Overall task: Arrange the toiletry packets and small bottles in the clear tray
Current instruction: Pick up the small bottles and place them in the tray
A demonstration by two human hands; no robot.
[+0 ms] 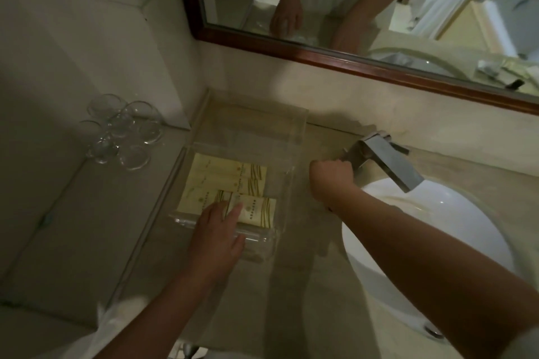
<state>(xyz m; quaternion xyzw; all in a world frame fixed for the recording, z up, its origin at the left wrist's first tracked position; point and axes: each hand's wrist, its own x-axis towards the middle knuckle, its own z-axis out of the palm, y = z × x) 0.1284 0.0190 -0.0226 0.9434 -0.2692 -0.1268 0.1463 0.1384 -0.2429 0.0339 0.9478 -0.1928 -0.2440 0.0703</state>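
A clear tray [287, 181] sits on the beige counter left of the sink. Several cream toiletry packets with gold print [221, 181] lie flat in it. My left hand [217, 237] rests palm down over the tray's near edge, fingers spread, fingertips touching the nearest packet [256, 211]. My right hand [331, 181] is closed in a fist at the tray's right side, just in front of the tap; whether it holds anything is hidden. No small bottles are clearly visible.
Several upturned clear glasses [122, 130] stand on the ledge at the left. A chrome tap [385, 160] juts over the white basin [431, 242] at the right. A wood-framed mirror [350, 60] runs along the back wall.
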